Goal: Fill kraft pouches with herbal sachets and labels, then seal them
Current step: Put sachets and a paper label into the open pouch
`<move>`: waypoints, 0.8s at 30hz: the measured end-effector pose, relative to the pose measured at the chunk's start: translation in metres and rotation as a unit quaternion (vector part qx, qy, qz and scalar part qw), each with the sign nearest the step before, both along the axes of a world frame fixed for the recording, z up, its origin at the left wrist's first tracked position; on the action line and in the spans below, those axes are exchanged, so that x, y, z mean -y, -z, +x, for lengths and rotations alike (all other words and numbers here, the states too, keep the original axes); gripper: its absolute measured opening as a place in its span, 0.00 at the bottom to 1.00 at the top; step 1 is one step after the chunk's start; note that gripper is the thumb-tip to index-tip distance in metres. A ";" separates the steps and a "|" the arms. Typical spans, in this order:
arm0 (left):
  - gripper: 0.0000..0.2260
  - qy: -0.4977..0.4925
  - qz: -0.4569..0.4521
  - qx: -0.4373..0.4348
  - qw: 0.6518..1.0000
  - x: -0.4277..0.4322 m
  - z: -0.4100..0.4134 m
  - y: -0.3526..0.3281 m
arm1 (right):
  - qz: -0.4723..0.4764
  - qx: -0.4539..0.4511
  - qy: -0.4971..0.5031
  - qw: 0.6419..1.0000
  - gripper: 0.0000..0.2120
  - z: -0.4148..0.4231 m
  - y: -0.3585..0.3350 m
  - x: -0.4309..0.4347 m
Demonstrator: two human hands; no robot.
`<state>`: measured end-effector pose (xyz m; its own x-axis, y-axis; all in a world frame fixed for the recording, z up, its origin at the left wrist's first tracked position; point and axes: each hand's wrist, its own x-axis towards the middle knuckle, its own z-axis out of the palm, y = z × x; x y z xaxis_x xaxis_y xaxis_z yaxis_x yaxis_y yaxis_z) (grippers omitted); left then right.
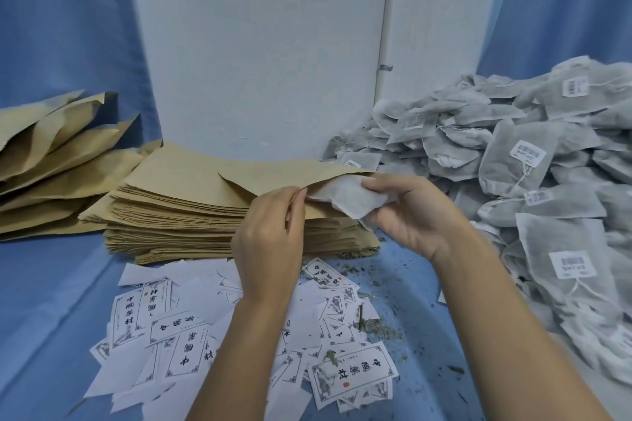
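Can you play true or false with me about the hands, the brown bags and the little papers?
1. The right hand holds a white sachet at the mouth of a kraft pouch. True.
2. The labels lie scattered in front of the pouch stack. True.
3. The left hand lies flat on the labels. False: it pinches the pouch's edge.
4. The sachet pile is on the person's left. False: it is on the right.
5. The cloth is red. False: it is blue.
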<state>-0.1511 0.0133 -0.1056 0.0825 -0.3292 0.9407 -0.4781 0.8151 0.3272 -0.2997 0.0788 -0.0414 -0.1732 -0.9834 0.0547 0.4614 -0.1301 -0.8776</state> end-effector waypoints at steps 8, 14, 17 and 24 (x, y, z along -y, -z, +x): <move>0.10 -0.006 -0.037 0.008 0.999 -0.003 -0.009 0.007 | -0.001 -0.089 0.103 0.991 0.13 0.037 0.003 0.045; 0.10 -0.013 0.011 0.004 1.000 -0.006 -0.006 0.001 | 0.146 -0.445 0.142 0.872 0.12 0.039 0.003 0.071; 0.11 0.025 0.127 -0.034 0.991 -0.007 -0.003 -0.007 | 0.136 -0.590 0.194 0.772 0.12 0.033 0.004 0.061; 0.12 0.050 0.086 -0.052 0.994 -0.006 0.002 -0.006 | 0.051 -0.664 0.195 0.720 0.13 0.031 0.014 0.052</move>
